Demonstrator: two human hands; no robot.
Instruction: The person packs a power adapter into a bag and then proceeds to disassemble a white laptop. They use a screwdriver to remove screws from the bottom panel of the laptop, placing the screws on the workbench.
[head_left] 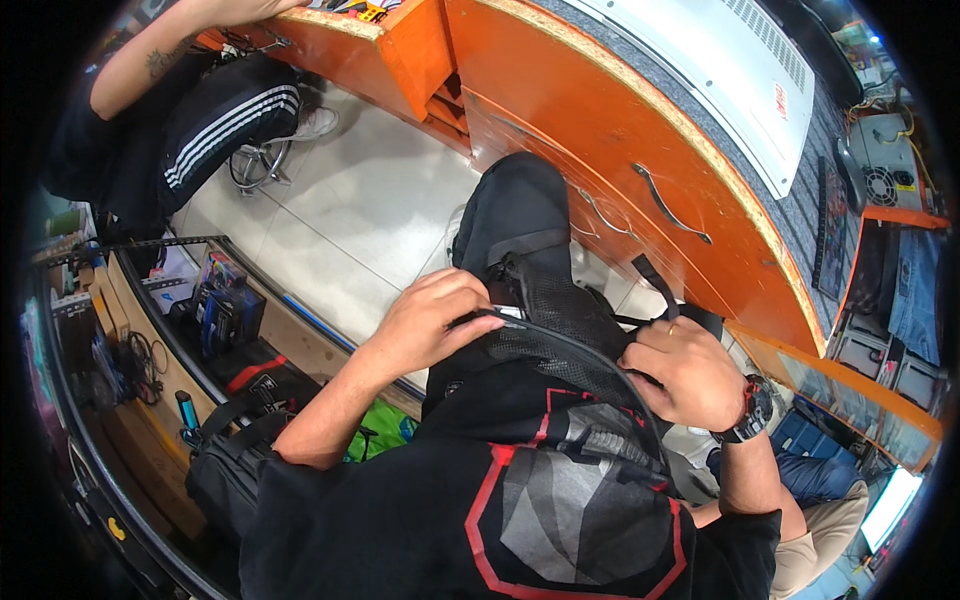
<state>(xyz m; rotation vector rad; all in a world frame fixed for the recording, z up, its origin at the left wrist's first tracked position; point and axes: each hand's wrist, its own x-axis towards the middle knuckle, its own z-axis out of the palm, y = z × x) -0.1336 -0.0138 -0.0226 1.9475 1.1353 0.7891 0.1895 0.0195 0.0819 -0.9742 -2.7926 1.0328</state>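
Black backpack [520, 230] held against the body, top end pointing away toward the orange cabinet [610, 130], mesh back panel facing up. Left hand [435, 320] clamped on the backpack's left side at the mesh panel [560, 320], fingers curled over the edge near a small white tag. Right hand [685, 375] closed on the backpack's right side, gripping at a black strap [655, 285] just above the knuckles; ring on one finger, dark watch [750, 410] on the wrist. Thin black cord [590, 355] arcing across the mesh between both hands. Lower part of the backpack pressed to a black shirt with red and grey print [560, 510].

Orange cabinet with metal drawer handles [665, 200] just beyond the backpack, touching or nearly touching; cannot tell which. White flat appliance [720, 70] lying on the worktop above. Pale tiled floor [350, 210] left of the backpack. Another person's leg in black trousers with white stripes [225, 125] at upper left, well apart. Open shelf [200, 310] with small boxes and cables at left; second black bag [235, 440] below the left forearm.
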